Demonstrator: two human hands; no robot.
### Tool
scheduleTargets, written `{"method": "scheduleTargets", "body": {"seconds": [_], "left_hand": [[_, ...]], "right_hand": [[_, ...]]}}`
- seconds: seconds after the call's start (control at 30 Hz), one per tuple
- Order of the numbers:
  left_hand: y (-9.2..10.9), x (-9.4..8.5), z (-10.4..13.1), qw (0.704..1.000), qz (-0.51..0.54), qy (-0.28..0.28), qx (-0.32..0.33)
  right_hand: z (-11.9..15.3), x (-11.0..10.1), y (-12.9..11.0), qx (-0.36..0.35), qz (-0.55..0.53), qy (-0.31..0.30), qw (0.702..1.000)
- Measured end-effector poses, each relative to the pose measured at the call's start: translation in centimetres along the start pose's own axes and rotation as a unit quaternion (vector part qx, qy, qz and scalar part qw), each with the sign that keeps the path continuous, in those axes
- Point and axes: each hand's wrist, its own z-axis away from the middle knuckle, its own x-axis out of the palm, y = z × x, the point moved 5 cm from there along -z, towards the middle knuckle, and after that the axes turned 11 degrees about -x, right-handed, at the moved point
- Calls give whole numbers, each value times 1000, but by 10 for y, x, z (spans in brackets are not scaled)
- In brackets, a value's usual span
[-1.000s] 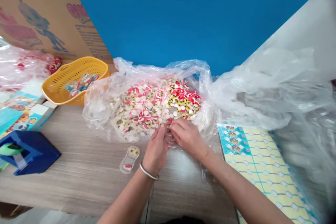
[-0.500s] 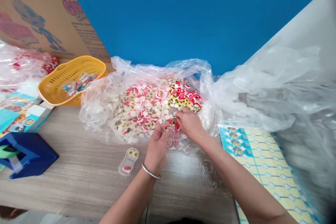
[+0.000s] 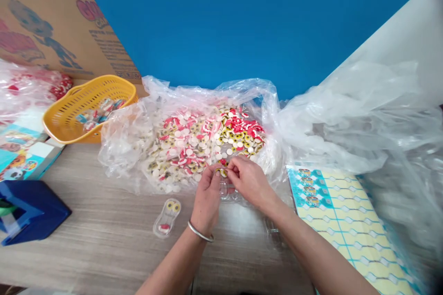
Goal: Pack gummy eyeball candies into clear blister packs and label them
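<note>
Tray, clear plastic (image 3: 226, 189), held at the near edge of a clear bag (image 3: 119, 147). Left hand (image 3: 206, 203) grips it between thumb and fingers, silver bangle (image 3: 200, 232) at the wrist. Yellow-and-black eye pieces (image 3: 221, 173) show at the tray's far end. Right hand (image 3: 252, 183) curled, thumb and forefinger drawn together at that same end; cannot tell whether a piece is pinched there.

Bag spread wide, red, white and yellow loose pieces (image 3: 242, 126) heaped in it, directly beyond the fingers. Blue panel (image 3: 242, 23) bounds the far side.

Widest open stretch of tabletop (image 3: 104, 244) lies to the left, from the left forearm out to a blue dispenser (image 3: 41, 207). One filled tray (image 3: 167, 217) sits within it, near the left wrist but apart. Table's near edge shows at lower left.

Right side tighter: clear plastic (image 3: 273, 228), indistinct, beside the right forearm, then the left edge of a patterned sheet (image 3: 363, 221), which the forearm crosses. Yellow basket (image 3: 51, 120) far left, its right side overlapped by bag film.
</note>
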Motion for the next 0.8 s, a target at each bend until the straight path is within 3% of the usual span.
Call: {"method": "scheduleTargets", "body": {"seconds": [0.1,0.23,0.37,0.47,0.57,0.67,0.8], "left_hand": [[0,-1,-1,1000,1,2,-13],[3,-1,-1,1000,11,6,-27],[6,2,0,999,26,0,-40],[9,4,2,998,43,-2,-38],[12,6,4,997,62,-13,-39],[15,9,8,995,82,-28,-39],[14,16,14,992,104,-61,-41]], "right_hand": [[-12,-9,13,-2,13,-23,1000],[-31,-31,40,70,166,-25,983],[-44,-27,53,89,233,-95,964],[-49,-24,60,97,236,-67,965],[-50,-28,64,86,171,-22,981],[-40,-36,59,78,-5,3,997],[-10,-37,21,24,-225,-91,970]]}}
